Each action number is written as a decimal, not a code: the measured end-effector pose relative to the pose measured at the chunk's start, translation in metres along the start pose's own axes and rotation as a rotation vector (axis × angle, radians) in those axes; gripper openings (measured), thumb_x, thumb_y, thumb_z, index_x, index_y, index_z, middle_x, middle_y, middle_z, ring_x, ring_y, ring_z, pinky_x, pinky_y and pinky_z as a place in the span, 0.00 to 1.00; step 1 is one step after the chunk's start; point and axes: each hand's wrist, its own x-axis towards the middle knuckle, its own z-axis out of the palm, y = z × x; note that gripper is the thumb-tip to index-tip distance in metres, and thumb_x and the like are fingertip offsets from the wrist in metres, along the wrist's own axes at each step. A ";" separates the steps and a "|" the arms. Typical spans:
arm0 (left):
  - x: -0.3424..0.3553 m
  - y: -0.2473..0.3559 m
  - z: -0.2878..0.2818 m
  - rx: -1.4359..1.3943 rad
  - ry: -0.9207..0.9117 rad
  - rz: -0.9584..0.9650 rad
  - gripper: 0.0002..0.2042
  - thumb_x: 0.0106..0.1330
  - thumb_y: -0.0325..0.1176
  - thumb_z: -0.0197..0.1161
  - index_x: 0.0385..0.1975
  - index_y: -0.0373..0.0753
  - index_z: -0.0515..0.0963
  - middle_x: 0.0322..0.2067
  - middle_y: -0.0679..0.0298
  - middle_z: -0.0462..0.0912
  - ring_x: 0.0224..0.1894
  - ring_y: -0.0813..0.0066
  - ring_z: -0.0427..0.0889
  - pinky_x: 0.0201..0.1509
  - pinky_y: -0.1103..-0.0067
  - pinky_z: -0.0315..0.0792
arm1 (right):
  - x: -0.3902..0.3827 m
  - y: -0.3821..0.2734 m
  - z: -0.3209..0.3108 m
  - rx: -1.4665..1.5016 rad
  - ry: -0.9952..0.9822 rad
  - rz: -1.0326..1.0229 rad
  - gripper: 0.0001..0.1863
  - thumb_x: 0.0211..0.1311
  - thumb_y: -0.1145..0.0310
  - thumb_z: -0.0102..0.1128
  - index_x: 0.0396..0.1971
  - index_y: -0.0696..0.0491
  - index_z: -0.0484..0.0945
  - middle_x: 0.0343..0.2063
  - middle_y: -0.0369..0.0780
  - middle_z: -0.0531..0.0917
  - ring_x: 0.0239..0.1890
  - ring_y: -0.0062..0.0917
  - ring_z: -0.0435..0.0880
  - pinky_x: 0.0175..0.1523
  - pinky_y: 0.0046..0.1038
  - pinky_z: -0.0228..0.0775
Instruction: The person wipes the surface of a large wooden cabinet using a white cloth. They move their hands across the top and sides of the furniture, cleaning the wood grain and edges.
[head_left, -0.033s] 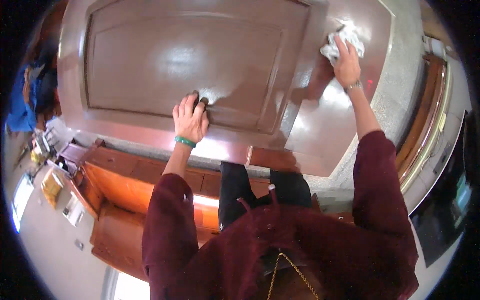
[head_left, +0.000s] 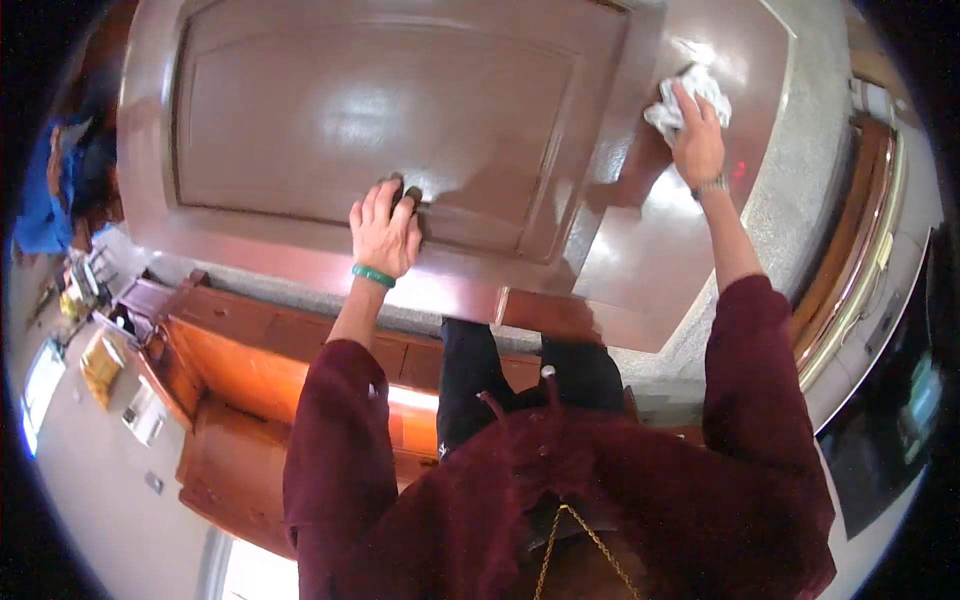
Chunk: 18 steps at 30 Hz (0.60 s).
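Observation:
A glossy brown panelled door (head_left: 380,120) fills the upper middle, lying in front of me. My right hand (head_left: 698,145) presses a crumpled white cloth (head_left: 692,95) onto the door's flat right-hand border, its fingers on top of the cloth. My left hand (head_left: 383,235), with a green bangle at the wrist, rests its bent, slightly parted fingertips on the inner panel near its lower edge. Dark shapes at those fingertips look like shadow or reflection.
A pale speckled surface (head_left: 790,200) runs beyond the door's edge. Orange-brown wooden furniture (head_left: 230,440) stands lower left. Blue fabric (head_left: 45,200) and small clutter (head_left: 80,300) sit at left. A long wooden strip (head_left: 840,240) and a glossy dark panel (head_left: 870,440) are at right.
My right hand and the cloth are slightly lower and further right in the picture. The view has shifted a little; my left hand stays on the panel.

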 end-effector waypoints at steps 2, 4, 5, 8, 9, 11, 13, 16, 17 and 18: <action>0.001 0.002 -0.001 -0.010 0.022 0.007 0.16 0.54 0.37 0.56 0.44 0.44 0.73 0.54 0.59 0.67 0.58 0.58 0.65 0.58 0.60 0.57 | -0.022 -0.002 -0.016 0.221 -0.159 0.011 0.28 0.55 0.80 0.46 0.58 0.47 0.69 0.54 0.48 0.72 0.56 0.42 0.71 0.60 0.34 0.63; 0.002 0.005 -0.005 -0.040 0.015 0.013 0.15 0.55 0.34 0.55 0.43 0.43 0.71 0.55 0.58 0.66 0.57 0.54 0.65 0.57 0.59 0.58 | -0.032 -0.020 -0.022 0.689 -0.021 0.142 0.28 0.55 0.81 0.50 0.59 0.51 0.67 0.56 0.45 0.72 0.59 0.35 0.69 0.61 0.30 0.62; 0.001 0.003 -0.004 -0.030 0.007 0.005 0.16 0.55 0.35 0.55 0.44 0.43 0.71 0.55 0.58 0.66 0.57 0.55 0.65 0.58 0.58 0.57 | -0.032 -0.032 -0.021 0.799 0.023 0.144 0.29 0.55 0.81 0.52 0.59 0.53 0.66 0.57 0.44 0.71 0.60 0.32 0.68 0.62 0.29 0.61; -0.003 0.000 -0.004 -0.040 0.025 0.001 0.16 0.54 0.36 0.55 0.44 0.44 0.70 0.54 0.60 0.66 0.57 0.56 0.65 0.58 0.60 0.57 | -0.028 -0.097 -0.018 0.877 0.126 0.006 0.32 0.53 0.82 0.58 0.60 0.58 0.63 0.61 0.40 0.68 0.63 0.25 0.63 0.64 0.26 0.57; -0.003 0.000 -0.003 -0.042 0.032 -0.003 0.16 0.54 0.36 0.55 0.43 0.44 0.71 0.54 0.60 0.67 0.57 0.57 0.65 0.58 0.60 0.57 | -0.026 -0.123 -0.010 0.780 0.145 -0.102 0.35 0.50 0.83 0.58 0.62 0.57 0.62 0.60 0.41 0.68 0.63 0.27 0.64 0.66 0.27 0.56; -0.001 0.001 -0.001 -0.068 0.039 -0.008 0.14 0.54 0.35 0.56 0.42 0.44 0.71 0.53 0.60 0.67 0.57 0.58 0.66 0.58 0.60 0.58 | -0.032 -0.159 0.011 0.490 -0.018 -0.218 0.37 0.44 0.81 0.58 0.60 0.51 0.64 0.57 0.46 0.70 0.61 0.41 0.66 0.65 0.36 0.57; 0.004 0.005 0.003 -0.090 0.091 0.004 0.13 0.54 0.35 0.56 0.39 0.43 0.72 0.52 0.61 0.68 0.56 0.61 0.66 0.58 0.62 0.58 | -0.037 -0.185 0.031 0.236 -0.035 -0.247 0.36 0.41 0.77 0.57 0.58 0.49 0.66 0.52 0.49 0.70 0.57 0.46 0.65 0.63 0.38 0.58; 0.001 0.003 0.005 -0.089 0.109 0.006 0.12 0.54 0.34 0.56 0.38 0.42 0.71 0.52 0.61 0.68 0.56 0.60 0.67 0.57 0.62 0.59 | -0.047 -0.215 0.032 0.330 -0.119 -0.215 0.37 0.41 0.75 0.58 0.59 0.48 0.65 0.53 0.50 0.68 0.57 0.48 0.64 0.64 0.39 0.57; 0.000 0.001 0.005 -0.084 0.106 0.003 0.12 0.54 0.34 0.56 0.38 0.42 0.71 0.52 0.61 0.68 0.56 0.60 0.67 0.57 0.62 0.59 | -0.052 -0.222 0.030 0.374 -0.155 -0.220 0.37 0.41 0.75 0.58 0.59 0.48 0.65 0.54 0.50 0.68 0.57 0.48 0.64 0.64 0.40 0.56; 0.001 0.002 0.006 -0.080 0.109 0.003 0.11 0.54 0.34 0.56 0.38 0.42 0.71 0.52 0.61 0.68 0.56 0.60 0.67 0.57 0.62 0.59 | -0.062 -0.227 0.031 0.388 -0.183 -0.246 0.36 0.42 0.74 0.58 0.59 0.48 0.65 0.55 0.49 0.68 0.59 0.46 0.64 0.65 0.39 0.56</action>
